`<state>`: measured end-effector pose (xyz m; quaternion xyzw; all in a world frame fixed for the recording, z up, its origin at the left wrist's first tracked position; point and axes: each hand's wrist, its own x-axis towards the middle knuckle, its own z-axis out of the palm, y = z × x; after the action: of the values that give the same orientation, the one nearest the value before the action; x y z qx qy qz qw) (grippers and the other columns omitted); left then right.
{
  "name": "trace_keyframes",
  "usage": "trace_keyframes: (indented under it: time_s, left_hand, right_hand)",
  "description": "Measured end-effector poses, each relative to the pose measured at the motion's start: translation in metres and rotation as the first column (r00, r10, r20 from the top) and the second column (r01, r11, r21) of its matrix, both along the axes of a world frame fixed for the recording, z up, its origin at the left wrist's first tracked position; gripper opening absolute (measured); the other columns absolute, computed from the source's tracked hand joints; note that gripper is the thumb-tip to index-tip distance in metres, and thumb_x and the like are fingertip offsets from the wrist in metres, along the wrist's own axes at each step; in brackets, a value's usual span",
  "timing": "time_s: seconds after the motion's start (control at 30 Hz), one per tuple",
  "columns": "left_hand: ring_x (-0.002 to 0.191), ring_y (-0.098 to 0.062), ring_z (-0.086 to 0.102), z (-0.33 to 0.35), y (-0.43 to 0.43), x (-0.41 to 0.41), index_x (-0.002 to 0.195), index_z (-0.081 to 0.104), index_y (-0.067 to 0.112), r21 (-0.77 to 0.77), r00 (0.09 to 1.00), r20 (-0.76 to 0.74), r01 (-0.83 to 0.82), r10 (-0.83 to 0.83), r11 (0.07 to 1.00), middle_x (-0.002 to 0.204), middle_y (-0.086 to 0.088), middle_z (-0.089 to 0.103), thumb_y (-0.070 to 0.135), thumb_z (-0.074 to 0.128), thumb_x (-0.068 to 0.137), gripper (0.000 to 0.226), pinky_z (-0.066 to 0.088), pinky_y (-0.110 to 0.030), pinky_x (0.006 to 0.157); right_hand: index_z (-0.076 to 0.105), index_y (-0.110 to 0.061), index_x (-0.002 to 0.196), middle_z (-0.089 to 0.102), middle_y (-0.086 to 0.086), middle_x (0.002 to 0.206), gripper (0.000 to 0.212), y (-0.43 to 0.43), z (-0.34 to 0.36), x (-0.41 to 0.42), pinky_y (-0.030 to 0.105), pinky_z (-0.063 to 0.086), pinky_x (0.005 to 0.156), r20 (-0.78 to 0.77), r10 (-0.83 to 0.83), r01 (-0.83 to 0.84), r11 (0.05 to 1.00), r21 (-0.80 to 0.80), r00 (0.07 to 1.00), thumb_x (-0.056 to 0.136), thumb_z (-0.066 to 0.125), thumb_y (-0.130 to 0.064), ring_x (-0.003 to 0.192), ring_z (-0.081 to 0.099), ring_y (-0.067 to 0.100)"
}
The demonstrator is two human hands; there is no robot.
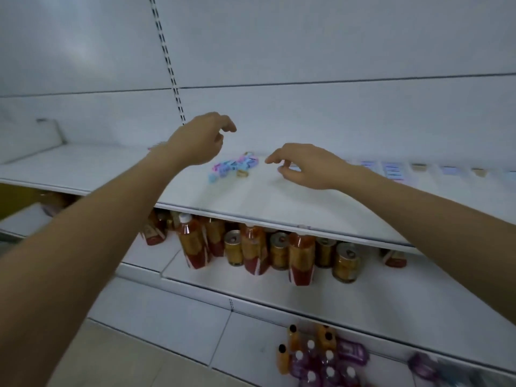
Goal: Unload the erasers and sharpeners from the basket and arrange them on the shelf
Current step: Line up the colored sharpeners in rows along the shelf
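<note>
A loose pile of small pastel erasers and sharpeners (pixel 233 166), pink, blue and white, lies on the white shelf (pixel 268 202) between my hands. My left hand (pixel 199 141) hovers above and left of the pile, its fingers loosely curled with nothing in them. My right hand (pixel 303 166) is low over the shelf to the right of the pile, and its thumb and fingertips appear to pinch a small pale piece (pixel 280 169). A row of small items (pixel 393 169) stands along the shelf to the right. No basket is in view.
Bottles and cans of drinks (pixel 279 250) stand on the shelf below. More bottles and purple packs (pixel 321 356) sit on the lowest level. A slotted upright (pixel 167 62) runs up the white back panel. A shelf bracket (pixel 51 129) is at the far left.
</note>
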<state>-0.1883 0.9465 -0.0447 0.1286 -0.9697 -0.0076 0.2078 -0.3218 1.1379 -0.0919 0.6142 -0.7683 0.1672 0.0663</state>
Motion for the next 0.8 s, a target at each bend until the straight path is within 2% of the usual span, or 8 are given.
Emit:
trace_keyframes:
  time_s: [0.23,0.37,0.43,0.57,0.67,0.8]
  left_hand:
    - [0.113,-0.022,0.051,-0.018,-0.065,0.031,0.123,0.054,0.013,0.134,0.998,0.046,-0.044,0.038,0.99,0.128,-0.006,0.054,0.003,0.04,0.093,0.034,0.038,-0.031,0.097]
    - [0.102,-0.017,0.055,-0.031,-0.094,0.022,0.126,0.051,0.014,0.227,0.99,0.139,-0.061,0.03,0.972,0.128,-0.005,0.053,0.012,0.053,0.091,0.035,0.041,-0.027,0.09]
    - [0.103,-0.017,0.057,-0.04,-0.107,0.013,0.128,0.049,0.014,0.277,0.98,0.198,-0.06,0.004,0.959,0.129,-0.004,0.052,0.017,0.056,0.09,0.039,0.043,-0.027,0.092]
    - [0.104,-0.017,0.058,-0.059,-0.128,-0.008,0.131,0.045,0.015,0.351,0.951,0.301,-0.047,-0.065,0.935,0.132,-0.003,0.048,0.029,0.066,0.084,0.053,0.046,-0.028,0.091]
    - [0.105,-0.015,0.056,-0.073,-0.141,-0.026,0.131,0.041,0.017,0.374,0.915,0.393,-0.065,-0.095,0.925,0.133,0.001,0.046,0.04,0.073,0.075,0.068,0.045,-0.028,0.09]
    - [0.102,-0.013,0.054,-0.082,-0.16,-0.047,0.136,0.035,0.018,0.42,0.924,0.348,-0.002,-0.159,0.907,0.133,0.002,0.044,0.045,0.074,0.072,0.08,0.044,-0.027,0.089]
  right_hand:
    - [0.05,-0.024,0.126,0.056,0.003,0.117,0.032,-0.074,0.006,0.007,0.038,0.043,0.091,-0.038,0.03,-0.026,0.996,0.085,0.999,0.094,0.044,-0.024,0.102,0.053,0.017]
    - [0.043,-0.025,0.132,0.05,0.001,0.124,0.039,-0.119,0.002,-0.003,0.032,0.038,0.091,-0.035,0.016,-0.009,0.982,0.189,0.999,0.093,0.046,-0.022,0.111,0.048,0.018]
    - [0.043,-0.026,0.131,0.049,0.0,0.125,0.039,-0.141,-0.003,-0.014,0.031,0.038,0.09,-0.03,0.009,-0.001,0.972,0.235,1.0,0.093,0.046,-0.022,0.111,0.047,0.018]
    - [0.053,-0.025,0.121,0.054,-0.003,0.116,0.03,-0.182,-0.007,-0.038,0.029,0.041,0.084,-0.056,0.03,-0.018,0.978,0.208,0.998,0.092,0.048,-0.023,0.095,0.048,0.009]
    - [0.057,-0.025,0.116,0.057,-0.003,0.112,0.026,-0.21,-0.009,-0.055,0.033,0.045,0.087,-0.044,0.033,-0.024,0.98,0.197,0.998,0.091,0.049,-0.023,0.094,0.051,0.01]
    - [0.06,-0.024,0.113,0.059,-0.003,0.109,0.024,-0.236,-0.011,-0.067,0.035,0.046,0.088,-0.032,0.031,-0.024,0.98,0.2,0.999,0.092,0.049,-0.024,0.093,0.053,0.01]
